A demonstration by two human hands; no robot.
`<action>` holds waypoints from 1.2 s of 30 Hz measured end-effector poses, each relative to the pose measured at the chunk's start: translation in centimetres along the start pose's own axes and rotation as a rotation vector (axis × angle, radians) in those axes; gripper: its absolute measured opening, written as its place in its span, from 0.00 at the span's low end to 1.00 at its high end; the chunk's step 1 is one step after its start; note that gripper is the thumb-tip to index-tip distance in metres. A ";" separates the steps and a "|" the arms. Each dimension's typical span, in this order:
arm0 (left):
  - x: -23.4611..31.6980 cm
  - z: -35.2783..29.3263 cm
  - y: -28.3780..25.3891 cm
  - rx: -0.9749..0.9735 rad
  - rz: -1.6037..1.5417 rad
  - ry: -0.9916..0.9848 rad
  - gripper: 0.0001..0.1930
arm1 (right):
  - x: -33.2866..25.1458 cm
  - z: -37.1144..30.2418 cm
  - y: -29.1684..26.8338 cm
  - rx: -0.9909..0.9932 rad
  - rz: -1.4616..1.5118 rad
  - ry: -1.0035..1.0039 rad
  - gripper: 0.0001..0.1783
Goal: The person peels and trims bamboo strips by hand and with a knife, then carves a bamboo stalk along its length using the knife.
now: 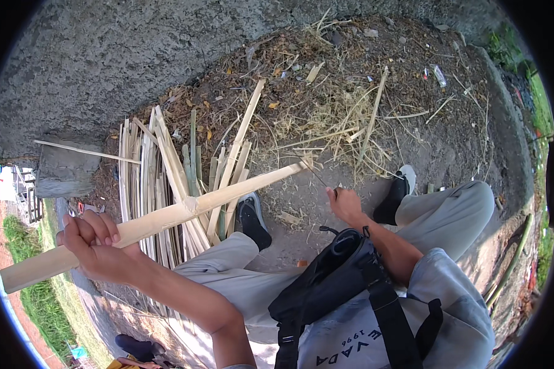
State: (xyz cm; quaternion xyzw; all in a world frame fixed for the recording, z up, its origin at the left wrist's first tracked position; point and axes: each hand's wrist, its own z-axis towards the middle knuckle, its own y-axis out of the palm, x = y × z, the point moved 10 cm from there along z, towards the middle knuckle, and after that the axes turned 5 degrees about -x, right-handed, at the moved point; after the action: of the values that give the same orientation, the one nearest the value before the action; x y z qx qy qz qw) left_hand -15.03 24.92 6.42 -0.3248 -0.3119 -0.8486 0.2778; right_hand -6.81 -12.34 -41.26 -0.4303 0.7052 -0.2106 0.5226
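A long, pale split bamboo piece (246, 186) slants across the view, from the lower left up to the middle, with a node partway along. My left hand (98, 246) is closed round its thick part at the left, fingers curled over the top. In my right hand (346, 206) is a thin, dark-bladed knife (317, 176), its handle mostly hidden by the fingers. The blade reaches the narrow far end of the bamboo and seems to touch it. Behind the bamboo, a bundle of bamboo strips (160, 150) lies to the left of my legs.
My shoes (403, 184) rest on bare soil, either side of the bamboo's tip. Shavings (335, 117) and dry leaves litter the ground ahead, below a rough grey wall (135, 55). A stone block (68, 163) stands at the left. A dark shoe (135, 346) shows lower left.
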 end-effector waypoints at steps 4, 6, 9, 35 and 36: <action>-1.9 -0.2 0.6 0.006 0.104 -0.072 0.17 | 4.0 -0.1 1.6 -0.169 -0.104 0.215 0.30; -3.1 -0.1 0.4 0.049 0.229 -0.076 0.16 | 4.3 -0.4 1.1 -0.139 -0.147 0.200 0.30; -3.6 0.1 -0.1 0.072 0.229 -0.097 0.16 | 3.5 -0.4 0.0 -0.109 -0.173 0.209 0.31; -3.1 0.0 -1.1 0.124 0.281 -0.092 0.18 | 1.5 -1.6 -2.1 -0.106 -0.137 0.129 0.28; -3.1 0.0 -1.3 0.130 0.319 -0.088 0.17 | 0.5 -1.6 -2.8 -0.099 -0.121 0.127 0.27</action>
State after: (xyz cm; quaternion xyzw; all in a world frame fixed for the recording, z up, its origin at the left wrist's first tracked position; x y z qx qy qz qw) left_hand -13.97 26.60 3.73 -0.3884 -0.3225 -0.7569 0.4151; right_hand -7.26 -14.49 -38.82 -0.4834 0.7190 -0.2334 0.4414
